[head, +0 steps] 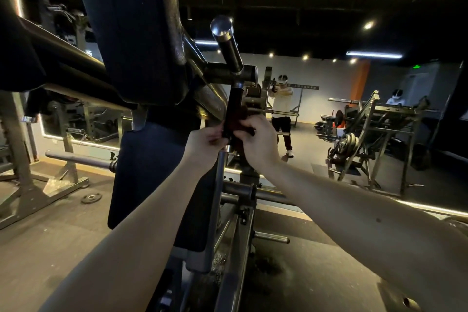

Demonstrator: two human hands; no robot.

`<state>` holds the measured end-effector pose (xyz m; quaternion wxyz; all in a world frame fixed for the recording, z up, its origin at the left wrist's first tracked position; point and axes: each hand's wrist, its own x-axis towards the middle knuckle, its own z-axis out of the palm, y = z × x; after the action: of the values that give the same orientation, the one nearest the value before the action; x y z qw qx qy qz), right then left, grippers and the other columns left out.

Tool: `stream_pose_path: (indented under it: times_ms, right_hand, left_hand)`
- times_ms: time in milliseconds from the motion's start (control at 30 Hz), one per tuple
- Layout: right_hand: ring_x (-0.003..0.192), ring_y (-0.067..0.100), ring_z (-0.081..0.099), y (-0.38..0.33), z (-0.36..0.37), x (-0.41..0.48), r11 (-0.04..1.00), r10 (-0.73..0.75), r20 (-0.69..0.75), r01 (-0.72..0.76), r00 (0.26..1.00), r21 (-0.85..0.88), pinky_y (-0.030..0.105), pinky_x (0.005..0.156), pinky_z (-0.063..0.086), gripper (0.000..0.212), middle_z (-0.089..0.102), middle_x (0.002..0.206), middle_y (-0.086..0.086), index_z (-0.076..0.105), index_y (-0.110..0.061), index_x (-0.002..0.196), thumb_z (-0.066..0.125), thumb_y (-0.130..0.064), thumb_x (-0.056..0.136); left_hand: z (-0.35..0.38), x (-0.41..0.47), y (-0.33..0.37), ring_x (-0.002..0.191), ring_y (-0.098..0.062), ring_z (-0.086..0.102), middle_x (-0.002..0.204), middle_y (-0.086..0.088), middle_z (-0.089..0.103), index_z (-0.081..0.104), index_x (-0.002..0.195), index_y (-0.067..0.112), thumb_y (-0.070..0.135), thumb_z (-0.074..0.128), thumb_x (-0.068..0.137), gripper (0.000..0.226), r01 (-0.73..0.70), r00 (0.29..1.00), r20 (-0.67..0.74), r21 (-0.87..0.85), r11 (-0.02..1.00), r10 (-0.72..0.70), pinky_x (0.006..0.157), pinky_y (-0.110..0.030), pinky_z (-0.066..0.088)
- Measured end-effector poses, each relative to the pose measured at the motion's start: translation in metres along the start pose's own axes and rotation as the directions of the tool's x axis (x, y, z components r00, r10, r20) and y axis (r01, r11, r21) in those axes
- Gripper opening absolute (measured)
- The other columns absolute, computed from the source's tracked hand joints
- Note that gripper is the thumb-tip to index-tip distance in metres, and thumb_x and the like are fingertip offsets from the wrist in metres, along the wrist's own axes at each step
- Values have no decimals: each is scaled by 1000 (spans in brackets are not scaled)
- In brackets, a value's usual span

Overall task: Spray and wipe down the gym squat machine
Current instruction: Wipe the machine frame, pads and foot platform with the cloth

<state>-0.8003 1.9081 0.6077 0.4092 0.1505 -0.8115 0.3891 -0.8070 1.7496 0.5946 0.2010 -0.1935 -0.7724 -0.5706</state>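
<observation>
The squat machine [141,53] fills the left and middle of the head view, with dark pads and a steel frame. A black handle grip [234,101] hangs down from a crossbar below a chrome peg [224,33]. A dark red cloth [239,119] is wrapped around the lower part of that handle. My left hand [205,143] pinches the cloth from the left. My right hand [258,140] grips the cloth and handle from the right. No spray bottle is in view.
A wall mirror ahead reflects a person [282,109] and other gym frames [367,139]. A small weight plate [91,197] lies on the floor at left beside a rack's feet. Steel rails [235,248] of the machine run below my arms.
</observation>
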Motion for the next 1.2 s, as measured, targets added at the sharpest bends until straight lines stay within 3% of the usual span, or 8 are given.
stream_pose_path:
  times_ms: [200,267,467,700,767,867,1033,1200]
  right_hand:
    - [96,1,59,-10,-29,-8,993,98,286,-77,953,-84,9,84,44,21,68,115,-3,74,-15,114,74,-14,93]
    - [88,-4,59,-24,-41,-1,990,130,269,-139,954,13,7,76,46,24,67,111,-6,72,-16,122,67,-12,98]
    - [105,8,66,-48,-47,8,986,40,363,-95,931,135,37,92,58,29,66,113,-11,68,-27,125,57,-11,103]
    - [101,9,71,-60,-56,20,927,79,477,-241,875,288,28,86,61,40,71,113,-5,70,-39,115,59,-2,100]
    - [105,8,69,-57,-55,28,878,144,398,-302,906,370,23,85,59,42,70,117,-6,70,-26,126,58,2,98]
    - [117,20,65,-42,-49,42,866,329,214,-384,920,321,40,104,53,40,70,124,1,67,-19,134,56,-4,99]
    - [95,28,75,-32,-36,46,826,466,321,-536,824,176,46,86,63,44,73,107,9,59,-18,140,50,1,101]
    - [95,16,74,-34,-30,45,904,328,334,-397,883,161,28,77,63,44,73,109,3,62,-15,138,56,2,98]
  left_hand:
    - [-10,-14,25,97,11,65,102,18,71,67,113,44,13,61,101,34,7,996,92,12,1000,-8,91,-16,50]
    - [-11,-20,29,100,4,65,105,15,71,70,120,34,23,59,104,22,4,1000,26,-53,999,-2,88,-14,49]
    - [-12,-27,39,110,-13,71,120,-4,72,64,132,15,31,64,100,36,53,996,91,-398,916,-18,84,-29,61]
    - [-13,-10,58,95,-8,73,104,3,76,72,119,15,21,70,97,23,-48,985,-172,-248,968,5,74,-16,58]
    - [-10,3,65,94,-6,71,100,6,75,73,115,18,21,69,97,19,-79,970,-240,-139,987,44,68,-12,54]
    - [-7,25,77,107,-4,64,120,10,69,65,132,21,24,65,99,33,-75,938,-340,6,997,72,70,-10,43]
    - [15,57,85,108,-12,59,131,3,53,56,141,25,30,59,103,38,67,969,-242,51,996,-53,77,-22,47]
    - [19,68,73,101,-11,52,127,3,56,60,138,28,27,58,103,35,87,980,-185,87,992,-69,78,-27,40]
